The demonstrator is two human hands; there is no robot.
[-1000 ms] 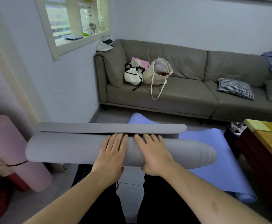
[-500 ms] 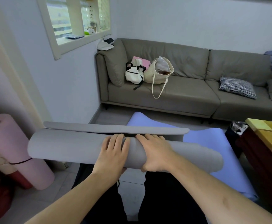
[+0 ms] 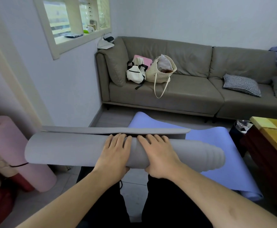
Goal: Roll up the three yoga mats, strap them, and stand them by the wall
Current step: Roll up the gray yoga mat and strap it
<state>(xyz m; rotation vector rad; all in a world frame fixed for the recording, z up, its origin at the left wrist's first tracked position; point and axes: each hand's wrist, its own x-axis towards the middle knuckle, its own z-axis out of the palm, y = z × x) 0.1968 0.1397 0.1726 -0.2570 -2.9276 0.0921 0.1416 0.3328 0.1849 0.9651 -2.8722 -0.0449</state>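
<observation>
A grey yoga mat (image 3: 65, 150) lies rolled across my knees, its last flap still loose along the far side and its right end stepped outward like a cone. My left hand (image 3: 114, 153) and my right hand (image 3: 157, 155) lie side by side on the middle of the roll, fingers spread over the top and thumbs tucked under the near side. A pink mat (image 3: 6, 145), rolled and bound with a dark strap, leans at the left by the wall. A lilac mat (image 3: 220, 175) lies unrolled on the floor under and beyond the grey roll.
A grey sofa (image 3: 192, 96) fills the far wall, with two bags (image 3: 151, 71) and a checked cushion (image 3: 242, 84) on it. A wooden table (image 3: 276, 137) stands at the right. The white wall (image 3: 65, 89) with a window runs along the left.
The grey roll has turned a little under my hands, and its right end now shows stepped layers again. Both hands stay on the middle of the roll.
</observation>
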